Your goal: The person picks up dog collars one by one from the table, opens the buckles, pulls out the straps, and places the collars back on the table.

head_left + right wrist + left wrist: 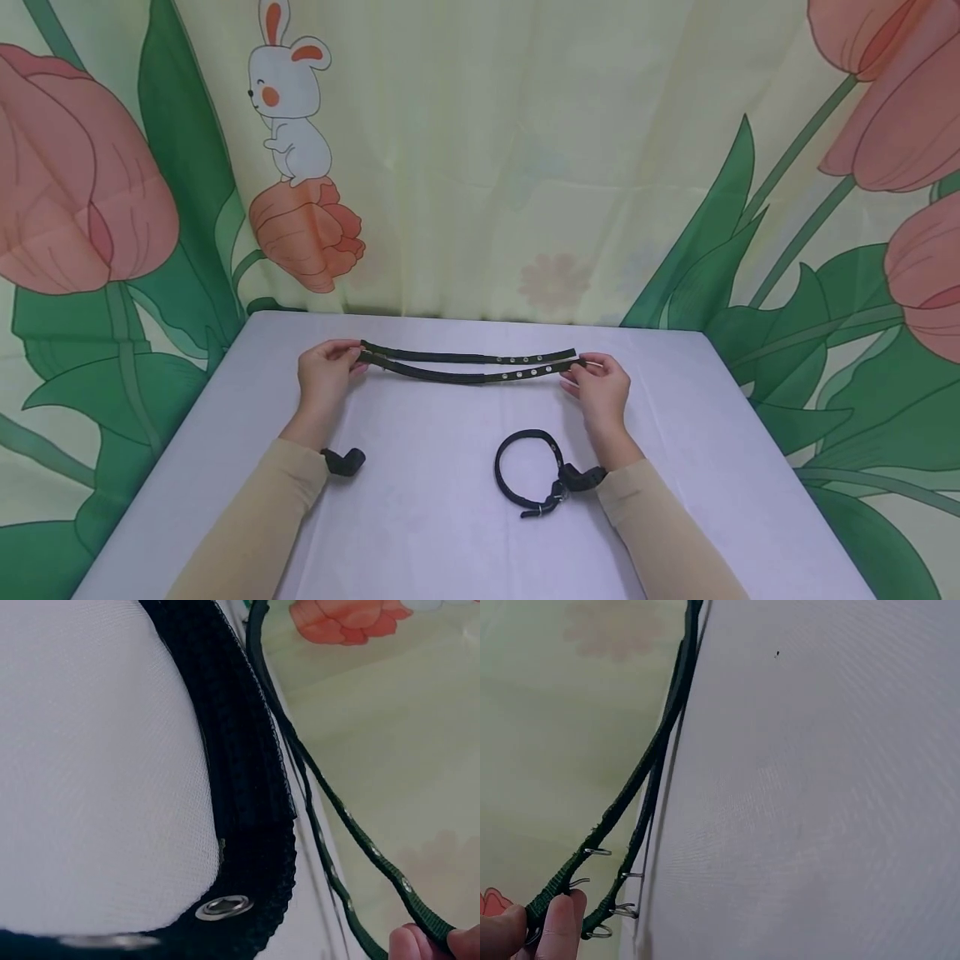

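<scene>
Fingers (pixel 559 928) of our left hand (pixel 325 379) and right hand (pixel 606 396) pinch dark strapping (pixel 442 377) at its ends, likely to spread it.

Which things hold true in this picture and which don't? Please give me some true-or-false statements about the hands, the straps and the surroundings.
1. The left hand and right hand hold dark straps between them. True.
2. The straps have no metal. False: metal eyelets show.
3. A buckled loop lies on the table. True.
4. That loop is nearer the left hand. False: nearer the right.
5. The tabletop is black. False: it is whitish.
</scene>
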Demonstrator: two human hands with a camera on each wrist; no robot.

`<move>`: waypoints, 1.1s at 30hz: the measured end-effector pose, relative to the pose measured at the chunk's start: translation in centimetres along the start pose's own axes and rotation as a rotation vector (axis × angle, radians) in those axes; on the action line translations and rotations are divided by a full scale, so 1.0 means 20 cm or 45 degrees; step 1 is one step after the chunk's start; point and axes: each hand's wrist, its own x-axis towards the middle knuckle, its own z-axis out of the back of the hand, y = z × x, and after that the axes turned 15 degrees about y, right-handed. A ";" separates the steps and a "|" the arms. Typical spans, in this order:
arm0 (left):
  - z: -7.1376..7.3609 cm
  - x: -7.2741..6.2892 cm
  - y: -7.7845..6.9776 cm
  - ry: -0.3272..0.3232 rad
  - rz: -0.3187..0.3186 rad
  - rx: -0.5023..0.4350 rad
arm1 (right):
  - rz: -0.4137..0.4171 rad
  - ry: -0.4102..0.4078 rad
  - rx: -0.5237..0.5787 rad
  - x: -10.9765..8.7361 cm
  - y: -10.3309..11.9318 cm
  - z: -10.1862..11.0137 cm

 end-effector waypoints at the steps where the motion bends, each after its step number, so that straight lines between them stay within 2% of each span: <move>1: 0.00 0.01 0.00 0.002 0.003 0.009 | -0.010 0.001 0.001 0.00 0.00 0.00; 7: 0.00 0.03 0.01 0.015 0.004 0.044 | -0.069 0.006 0.007 0.02 -0.01 0.01; 21: 0.04 0.03 0.03 -0.011 0.075 0.013 | -0.221 0.090 -0.002 0.03 -0.04 0.05; 28: 0.02 0.04 0.04 0.034 0.055 0.036 | -0.208 0.053 0.007 0.03 -0.05 0.07; 33: 0.03 0.05 0.05 0.030 0.062 0.038 | -0.210 0.061 0.014 0.04 -0.06 0.07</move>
